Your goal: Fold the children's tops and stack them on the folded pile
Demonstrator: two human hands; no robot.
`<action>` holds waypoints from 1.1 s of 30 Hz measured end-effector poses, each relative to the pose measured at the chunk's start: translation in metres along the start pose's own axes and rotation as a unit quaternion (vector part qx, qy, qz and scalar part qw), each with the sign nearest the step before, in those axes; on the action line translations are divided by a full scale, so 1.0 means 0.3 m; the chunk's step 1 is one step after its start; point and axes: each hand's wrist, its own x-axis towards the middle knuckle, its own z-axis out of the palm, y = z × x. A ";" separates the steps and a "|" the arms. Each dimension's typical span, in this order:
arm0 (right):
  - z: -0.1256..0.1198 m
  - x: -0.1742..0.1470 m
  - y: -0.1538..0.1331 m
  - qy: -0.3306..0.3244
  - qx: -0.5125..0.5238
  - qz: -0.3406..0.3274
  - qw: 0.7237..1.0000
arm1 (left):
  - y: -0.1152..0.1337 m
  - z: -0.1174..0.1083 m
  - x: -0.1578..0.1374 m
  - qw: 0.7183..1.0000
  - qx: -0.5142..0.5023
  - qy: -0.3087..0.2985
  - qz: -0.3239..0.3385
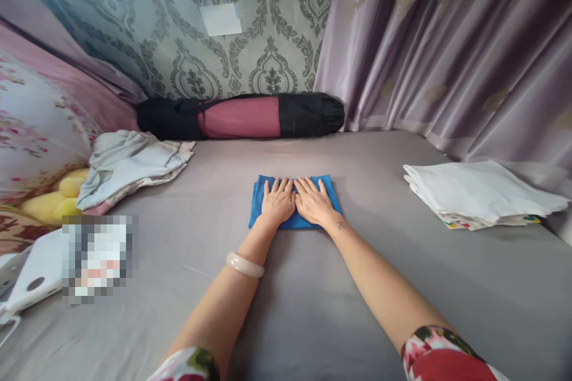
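Observation:
A blue folded cloth (286, 224) lies flat on the grey bed sheet in the middle of the view. My left hand (279, 200) rests palm down on its left half, fingers stretched out, and a pale bangle (245, 265) circles that forearm. On the right half, my right hand (313, 201) also presses flat with its fingers extended. Both hands meet near the cloth's centre and hide part of its surface. Neither hand grips the fabric.
Folded white cloths (482, 190) are stacked on the right. Pale crumpled clothes (134, 161) and a yellow plush thing (53, 205) lie at the left, near a white device (42, 268). A black and pink rolled bag (241, 116) spans the back; curtains (429, 41) hang right.

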 end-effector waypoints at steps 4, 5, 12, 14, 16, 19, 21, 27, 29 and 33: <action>-0.003 -0.001 -0.005 0.003 0.011 0.004 1.000 | -0.004 -0.004 -0.003 1.000 -0.005 0.012 0.001; -0.005 -0.003 -0.006 0.007 0.015 0.008 1.000 | -0.005 -0.009 -0.005 1.000 -0.006 0.022 -0.004; -0.033 -0.019 0.024 0.075 0.007 0.097 0.992 | -0.027 -0.050 -0.020 0.993 0.020 0.101 -0.059; -0.028 -0.022 0.038 0.070 -0.001 0.123 0.990 | -0.034 -0.047 -0.020 0.994 0.028 0.075 -0.075; -0.018 -0.024 0.048 0.047 -0.002 0.141 0.989 | -0.041 -0.039 -0.019 0.995 0.028 0.033 -0.087; -0.003 -0.025 0.054 0.021 -0.001 0.150 0.988 | -0.048 -0.026 -0.016 0.995 0.025 -0.006 -0.093; 0.002 -0.025 0.054 0.020 -0.004 0.151 0.988 | -0.050 -0.020 -0.013 0.995 0.026 -0.010 -0.093; -0.002 -0.028 0.053 0.022 0.003 0.154 0.988 | -0.045 -0.026 -0.016 0.995 0.017 0.000 -0.096; -0.013 -0.030 0.054 0.018 0.014 0.157 0.987 | -0.046 -0.035 -0.018 0.995 0.008 0.004 -0.099; -0.035 -0.030 0.065 0.029 0.019 0.173 0.984 | -0.072 -0.052 -0.020 0.993 -0.005 0.027 -0.117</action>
